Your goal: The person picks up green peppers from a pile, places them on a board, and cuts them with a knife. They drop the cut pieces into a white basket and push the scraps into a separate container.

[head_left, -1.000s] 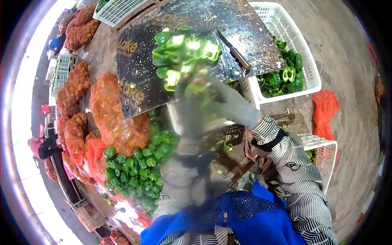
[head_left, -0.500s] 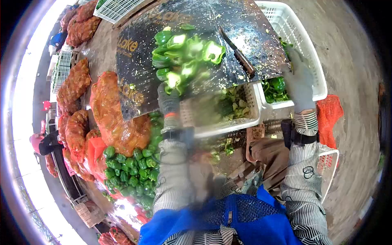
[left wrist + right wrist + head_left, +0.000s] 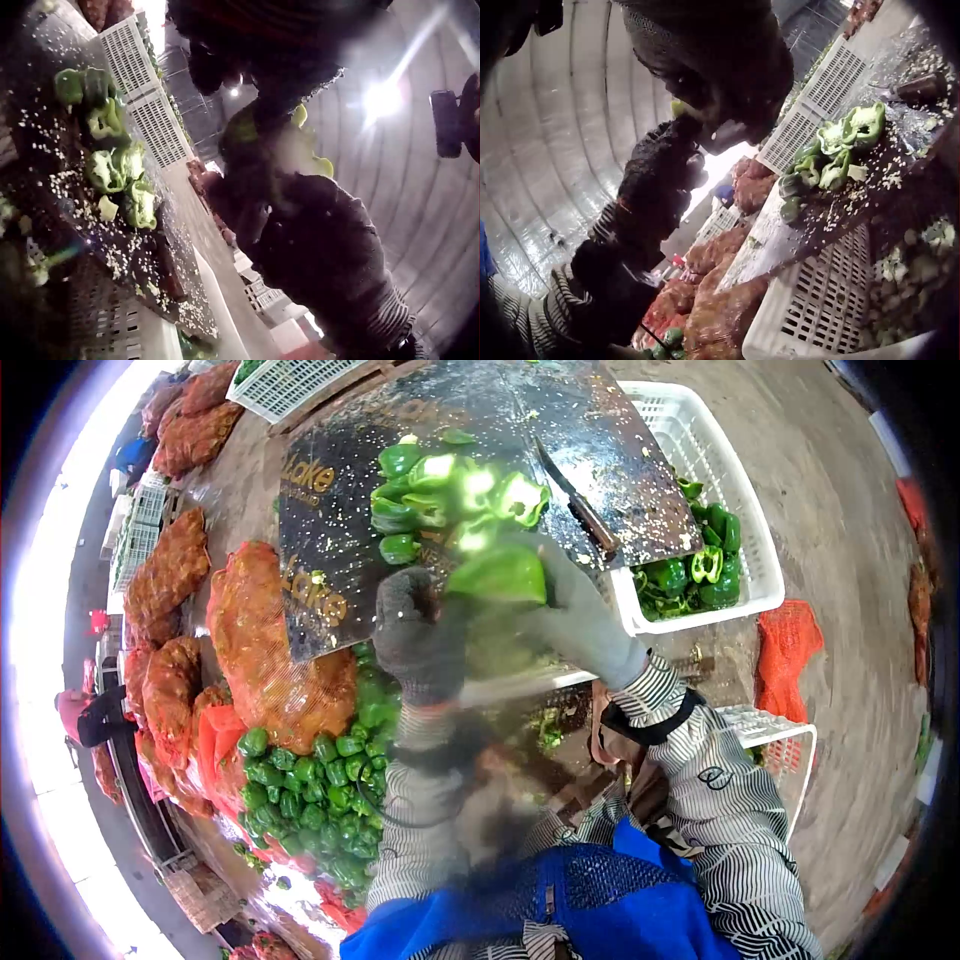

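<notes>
"Sacks of orange mesh [image 3: 275, 650] on the left, then a heap of whole green peppers [image 3: 315, 790] at the near left. What about the left hand [image 3: 412, 630]?"

"Gloved, its fingers curled in tight beside the green pepper [image 3: 500, 575]. I can't tell whether they grip anything."

"And that pepper?"

"Between the two hands, over the near edge of the desk [image 3: 340, 525]. The right hand [image 3: 590, 620] holds it, fingers on the far side, thumb on the near side, opened about as wide as the pepper. It's too blurred to say whether it is whole."

"What could go wrong?"

"I'd worry about a slip. The skin looks smooth, and if the right hand's pinch were loose, the pepper could drop towards the near crate [image 3: 560, 681]."

"Those cut peppers [image 3: 522, 500] lie close by."

"Just beyond the hands, yes. A knuckle pushed too far could scatter them among the seeds."

"The knife [image 3: 595, 525], too?"

"Right of them, lying bare on the desk, handle towards the near right. A sleeve catching that handle could swing the blade, or tip it into the right crate [image 3: 765, 550], where more peppers sit."
</notes>
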`<action>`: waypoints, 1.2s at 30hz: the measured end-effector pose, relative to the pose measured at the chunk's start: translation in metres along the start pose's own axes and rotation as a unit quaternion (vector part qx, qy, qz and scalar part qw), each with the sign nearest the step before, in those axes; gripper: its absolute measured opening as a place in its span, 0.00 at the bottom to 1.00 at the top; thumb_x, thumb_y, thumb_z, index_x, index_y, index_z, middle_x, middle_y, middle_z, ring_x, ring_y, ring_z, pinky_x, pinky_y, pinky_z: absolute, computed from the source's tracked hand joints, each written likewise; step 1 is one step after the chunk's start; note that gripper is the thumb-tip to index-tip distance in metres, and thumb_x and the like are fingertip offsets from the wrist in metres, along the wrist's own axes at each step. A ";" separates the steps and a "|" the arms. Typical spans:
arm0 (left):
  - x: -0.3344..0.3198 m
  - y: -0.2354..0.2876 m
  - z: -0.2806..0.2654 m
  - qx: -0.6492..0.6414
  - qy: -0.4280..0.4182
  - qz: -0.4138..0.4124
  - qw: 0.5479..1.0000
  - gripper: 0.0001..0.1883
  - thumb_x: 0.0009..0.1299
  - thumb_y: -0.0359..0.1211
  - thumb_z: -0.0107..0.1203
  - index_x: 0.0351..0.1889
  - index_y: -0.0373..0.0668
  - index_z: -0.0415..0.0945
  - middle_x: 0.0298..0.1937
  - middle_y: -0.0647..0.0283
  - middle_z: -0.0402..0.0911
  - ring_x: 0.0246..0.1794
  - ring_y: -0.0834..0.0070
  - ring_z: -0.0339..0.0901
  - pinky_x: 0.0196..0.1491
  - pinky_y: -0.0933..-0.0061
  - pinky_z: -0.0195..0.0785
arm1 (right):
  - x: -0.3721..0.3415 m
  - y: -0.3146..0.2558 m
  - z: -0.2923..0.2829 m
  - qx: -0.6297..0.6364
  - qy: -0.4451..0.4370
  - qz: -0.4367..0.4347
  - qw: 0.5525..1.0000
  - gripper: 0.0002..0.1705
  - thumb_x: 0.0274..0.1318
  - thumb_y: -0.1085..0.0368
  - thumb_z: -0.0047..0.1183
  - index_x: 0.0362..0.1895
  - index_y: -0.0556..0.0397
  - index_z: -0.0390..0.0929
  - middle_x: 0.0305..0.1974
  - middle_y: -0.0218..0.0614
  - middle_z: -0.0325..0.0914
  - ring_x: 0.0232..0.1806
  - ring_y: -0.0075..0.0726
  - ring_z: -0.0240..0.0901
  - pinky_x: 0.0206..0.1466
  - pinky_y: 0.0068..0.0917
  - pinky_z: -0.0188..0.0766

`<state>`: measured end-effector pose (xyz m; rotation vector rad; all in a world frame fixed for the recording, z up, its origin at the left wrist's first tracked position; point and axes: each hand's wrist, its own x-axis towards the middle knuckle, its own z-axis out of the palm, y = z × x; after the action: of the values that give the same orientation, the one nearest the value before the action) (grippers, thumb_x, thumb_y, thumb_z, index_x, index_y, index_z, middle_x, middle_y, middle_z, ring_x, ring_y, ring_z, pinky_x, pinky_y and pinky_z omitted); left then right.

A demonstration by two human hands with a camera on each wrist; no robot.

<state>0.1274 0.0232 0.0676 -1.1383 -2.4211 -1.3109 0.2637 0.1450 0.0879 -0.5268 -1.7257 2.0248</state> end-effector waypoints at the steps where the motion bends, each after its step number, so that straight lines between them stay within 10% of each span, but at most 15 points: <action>1: -0.004 -0.001 -0.001 -0.066 -0.002 -0.046 0.997 0.12 0.64 0.25 0.64 0.42 0.39 0.74 0.34 0.69 0.76 0.31 0.83 0.73 0.38 0.79 0.73 | 0.001 0.006 0.006 -0.034 0.026 -0.043 0.998 0.40 0.38 0.83 0.51 0.63 0.53 0.65 0.57 0.49 0.70 0.61 0.49 0.69 0.64 0.34 0.65; 7: -0.018 0.022 -0.018 -0.510 -0.046 -0.277 0.813 0.12 0.73 0.34 0.56 0.48 0.35 0.75 0.47 0.56 0.81 0.46 0.69 0.81 0.50 0.67 0.79 | 0.003 -0.003 0.037 -0.249 0.118 -0.198 0.941 0.39 0.35 0.82 0.54 0.59 0.51 0.65 0.54 0.47 0.68 0.59 0.53 0.67 0.63 0.37 0.65; 9: -0.011 0.024 -0.024 -0.734 -0.106 -0.288 0.606 0.17 0.75 0.41 0.54 0.52 0.38 0.75 0.52 0.58 0.81 0.52 0.67 0.79 0.58 0.66 0.74 | 0.001 0.000 0.045 -0.285 0.087 -0.200 0.933 0.43 0.31 0.84 0.52 0.60 0.51 0.65 0.55 0.48 0.69 0.58 0.58 0.68 0.59 0.41 0.69; 10: -0.011 0.018 -0.026 -0.734 -0.101 -0.289 0.606 0.17 0.75 0.41 0.54 0.52 0.38 0.75 0.52 0.58 0.81 0.52 0.67 0.79 0.58 0.66 0.74 | 0.002 0.003 0.050 -0.285 0.082 -0.200 0.934 0.43 0.31 0.84 0.52 0.60 0.51 0.65 0.55 0.48 0.69 0.58 0.58 0.68 0.59 0.41 0.69; 12: -0.017 0.000 -0.028 -0.824 -0.172 -0.304 0.447 0.19 0.74 0.45 0.53 0.53 0.41 0.75 0.52 0.61 0.80 0.54 0.67 0.77 0.58 0.67 0.73 | 0.003 0.012 0.060 -0.357 0.062 -0.211 0.908 0.43 0.32 0.84 0.52 0.62 0.51 0.64 0.57 0.48 0.68 0.61 0.57 0.67 0.61 0.41 0.68; 14: -0.029 -0.011 -0.018 -0.387 -0.079 -0.158 0.905 0.18 0.74 0.44 0.54 0.53 0.41 0.75 0.50 0.62 0.80 0.51 0.69 0.78 0.55 0.67 0.75 | 0.004 0.023 0.065 -0.353 0.044 -0.223 0.908 0.43 0.34 0.84 0.53 0.63 0.51 0.64 0.59 0.49 0.68 0.63 0.58 0.66 0.63 0.40 0.67; 16: -0.031 -0.025 -0.029 -0.729 -0.133 -0.351 0.573 0.17 0.74 0.43 0.55 0.53 0.43 0.75 0.48 0.65 0.80 0.47 0.74 0.79 0.52 0.68 0.76 | 0.003 0.021 0.068 -0.210 -0.018 -0.125 0.969 0.42 0.36 0.82 0.54 0.63 0.52 0.64 0.59 0.50 0.67 0.63 0.59 0.65 0.64 0.41 0.66; 18: -0.035 -0.030 -0.034 -0.683 -0.127 -0.361 0.622 0.15 0.73 0.41 0.55 0.53 0.44 0.75 0.47 0.67 0.80 0.46 0.78 0.79 0.50 0.70 0.76 | 0.003 0.020 0.067 -0.235 -0.049 -0.110 0.964 0.41 0.39 0.81 0.55 0.63 0.51 0.63 0.60 0.50 0.66 0.64 0.58 0.65 0.65 0.41 0.65; 19: -0.036 -0.043 -0.030 -0.548 -0.153 -0.283 0.772 0.15 0.73 0.40 0.55 0.53 0.44 0.75 0.46 0.68 0.80 0.44 0.79 0.78 0.50 0.72 0.75 | 0.003 0.021 0.065 -0.222 -0.072 -0.087 0.968 0.41 0.39 0.80 0.55 0.64 0.51 0.62 0.60 0.50 0.66 0.64 0.57 0.65 0.65 0.41 0.65; 21: -0.047 -0.064 -0.024 -0.386 -0.173 -0.196 0.885 0.14 0.73 0.39 0.54 0.53 0.45 0.75 0.46 0.69 0.80 0.42 0.80 0.78 0.50 0.73 0.75 | 0.002 0.024 0.064 -0.209 -0.095 -0.059 0.971 0.41 0.40 0.79 0.56 0.64 0.50 0.62 0.60 0.49 0.65 0.64 0.56 0.65 0.65 0.40 0.64; 24: -0.034 -0.033 -0.038 -0.553 -0.208 -0.166 0.789 0.17 0.67 0.30 0.58 0.55 0.44 0.74 0.47 0.66 0.79 0.39 0.80 0.75 0.49 0.76 0.74 | 0.005 0.027 0.059 -0.179 -0.106 -0.048 0.977 0.43 0.40 0.78 0.57 0.65 0.49 0.60 0.61 0.49 0.64 0.65 0.55 0.65 0.67 0.39 0.63; 28: -0.038 -0.032 -0.033 -0.323 -0.232 -0.109 0.911 0.32 0.53 0.16 0.59 0.60 0.40 0.70 0.55 0.56 0.75 0.52 0.64 0.75 0.56 0.65 0.71 | 0.015 0.023 0.045 -0.239 -0.150 -0.018 0.959 0.48 0.39 0.76 0.58 0.69 0.48 0.56 0.69 0.51 0.57 0.70 0.56 0.57 0.71 0.40 0.60; 29: -0.032 -0.027 -0.033 -0.237 -0.194 0.009 0.952 0.31 0.55 0.18 0.59 0.60 0.39 0.69 0.55 0.54 0.75 0.54 0.59 0.75 0.57 0.63 0.70 | 0.016 0.023 0.043 -0.206 -0.171 -0.010 0.963 0.49 0.40 0.73 0.60 0.71 0.48 0.54 0.70 0.51 0.54 0.72 0.56 0.54 0.71 0.40 0.59; 32: -0.035 -0.017 -0.031 -0.402 -0.147 -0.191 0.884 0.27 0.60 0.23 0.57 0.61 0.38 0.69 0.56 0.48 0.74 0.56 0.50 0.74 0.58 0.59 0.70 | 0.013 0.008 0.039 -0.134 -0.213 0.045 0.967 0.52 0.44 0.66 0.62 0.74 0.49 0.49 0.73 0.52 0.50 0.76 0.55 0.46 0.74 0.40 0.55; 36: -0.037 -0.016 -0.028 -0.310 -0.172 -0.117 0.928 0.27 0.61 0.23 0.54 0.62 0.40 0.69 0.58 0.48 0.74 0.57 0.50 0.73 0.58 0.59 0.70 | 0.013 0.016 0.040 -0.129 -0.173 -0.014 0.976 0.46 0.47 0.66 0.59 0.72 0.50 0.54 0.71 0.52 0.55 0.73 0.55 0.51 0.75 0.41 0.53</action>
<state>0.1369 -0.0240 0.0568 -1.3335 -2.5048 -2.2368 0.2301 0.1172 0.0779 -0.2333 -2.2079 1.9719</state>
